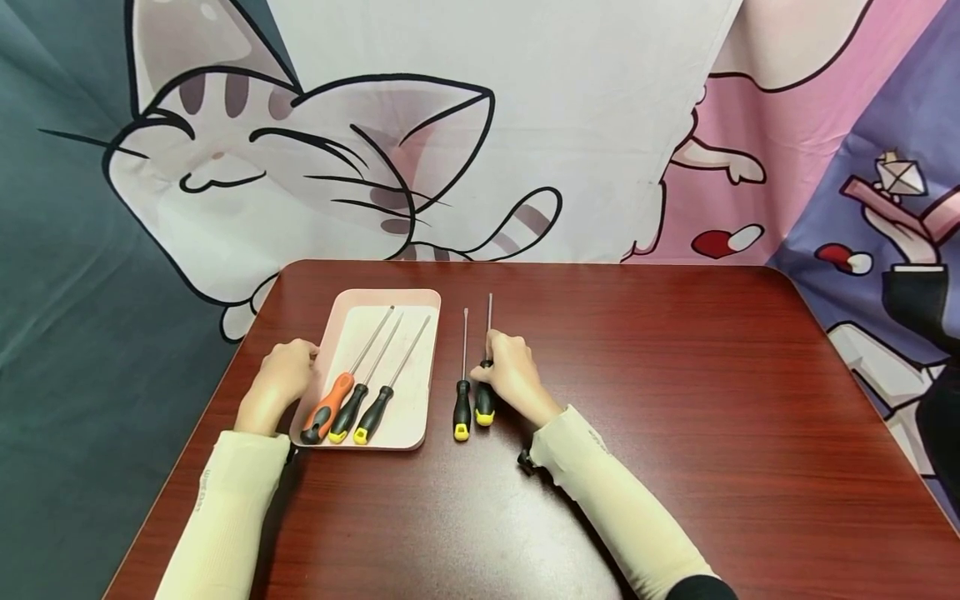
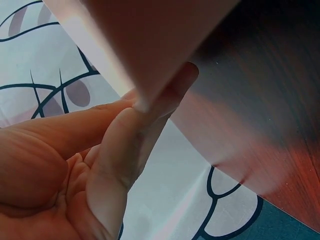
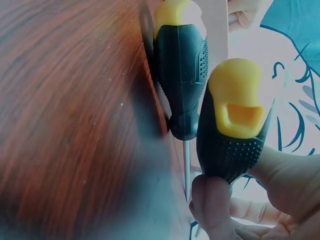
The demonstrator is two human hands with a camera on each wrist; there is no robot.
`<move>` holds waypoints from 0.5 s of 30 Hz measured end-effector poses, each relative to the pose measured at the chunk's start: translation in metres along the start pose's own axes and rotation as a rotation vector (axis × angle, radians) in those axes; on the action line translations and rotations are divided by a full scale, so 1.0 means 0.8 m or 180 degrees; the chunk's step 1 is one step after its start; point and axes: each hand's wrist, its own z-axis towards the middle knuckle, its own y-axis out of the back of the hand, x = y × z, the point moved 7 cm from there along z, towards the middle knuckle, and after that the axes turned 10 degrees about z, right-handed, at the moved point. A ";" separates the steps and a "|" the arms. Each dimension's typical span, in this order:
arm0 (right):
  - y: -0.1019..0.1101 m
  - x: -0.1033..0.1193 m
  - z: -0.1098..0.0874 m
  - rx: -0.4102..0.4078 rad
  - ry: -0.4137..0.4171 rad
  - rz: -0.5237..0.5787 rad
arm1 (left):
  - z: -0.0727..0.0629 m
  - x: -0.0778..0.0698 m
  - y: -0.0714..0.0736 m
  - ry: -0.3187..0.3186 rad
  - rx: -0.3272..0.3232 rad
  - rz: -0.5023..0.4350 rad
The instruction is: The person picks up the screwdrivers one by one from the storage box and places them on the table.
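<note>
My left hand [image 1: 281,379] pinches the left rim of a pale pink tray [image 1: 414,421] between thumb and fingers; the left wrist view shows the tray's wall [image 2: 145,45] in that grip. Inside the tray lie an orange-and-black screwdriver [image 1: 327,407] and two black-and-yellow screwdrivers, one in the middle [image 1: 349,414] and one on the right [image 1: 375,414]. Right of the tray, my right hand [image 1: 513,373] grips a black-and-yellow screwdriver [image 3: 230,145] near where handle meets shaft. Beside it, another black-and-yellow screwdriver [image 1: 462,408] lies on the table, shaft pointing away.
Everything stands on a reddish-brown wooden table [image 1: 675,375] with rounded far corners. A cloth backdrop with a cartoon cat [image 1: 225,183] hangs behind its far edge. At the right edge of the head view, a dark shape [image 1: 941,425] is only partly visible.
</note>
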 end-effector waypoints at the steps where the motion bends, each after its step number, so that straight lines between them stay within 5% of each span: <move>1: 0.001 -0.001 -0.001 0.0006 -0.0008 0.0009 | 0.000 0.000 0.000 0.0000 0.0001 0.0006; 15: 0.015 -0.005 -0.007 0.0025 -0.0076 0.0000 | 0.001 0.000 0.000 -0.0042 -0.0022 0.0035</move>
